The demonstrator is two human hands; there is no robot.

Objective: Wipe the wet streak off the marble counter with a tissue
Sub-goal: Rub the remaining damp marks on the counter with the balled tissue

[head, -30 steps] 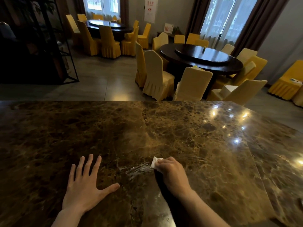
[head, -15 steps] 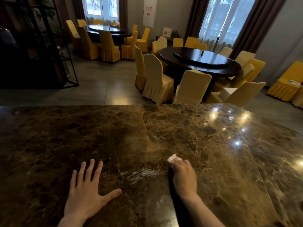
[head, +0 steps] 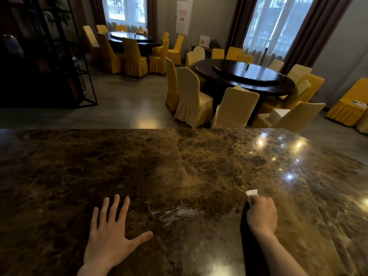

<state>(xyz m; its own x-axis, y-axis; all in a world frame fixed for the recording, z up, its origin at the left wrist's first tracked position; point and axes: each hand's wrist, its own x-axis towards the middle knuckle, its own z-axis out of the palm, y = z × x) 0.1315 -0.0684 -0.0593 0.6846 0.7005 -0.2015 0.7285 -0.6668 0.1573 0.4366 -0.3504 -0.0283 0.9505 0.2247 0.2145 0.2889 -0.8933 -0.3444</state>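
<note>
Brown veined polished marble counter (head: pixel 139 166) fills the lower half of the head view, its left, right and near edges cut off by the frame. Bare left hand (head: pixel 111 234) lies flat on the stone, palm down, fingers spread, gripping nothing; the forearm is cropped at the bottom edge. Bare right hand (head: pixel 261 215) is closed around a small white tissue (head: pixel 252 192) — only a crumpled corner sticks out past the knuckles, the rest is hidden inside the fist, and whether the wad touches the stone cannot be told. Pale wet streak (head: pixel 175 214) sits on the counter between the two hands, nearer the left thumb, well apart from the tissue; its outline is hard to separate from the glare and veining. Bright ceiling-light reflections (head: pixel 278 144) dot the far right of the slab. Beyond the counter, a dark round dining table (head: pixel 245 76) is ringed by cream and yellow cloth-covered chairs (head: pixel 191 96), several partly hidden behind each other. White wall poster (head: pixel 184 16) carries red characters — too small and blurred to read; a small sign card (head: pixel 205 41) below it is equally illegible. Black metal shelf frame (head: pixel 79 62) at left is mostly in shadow, contents indistinct.
</note>
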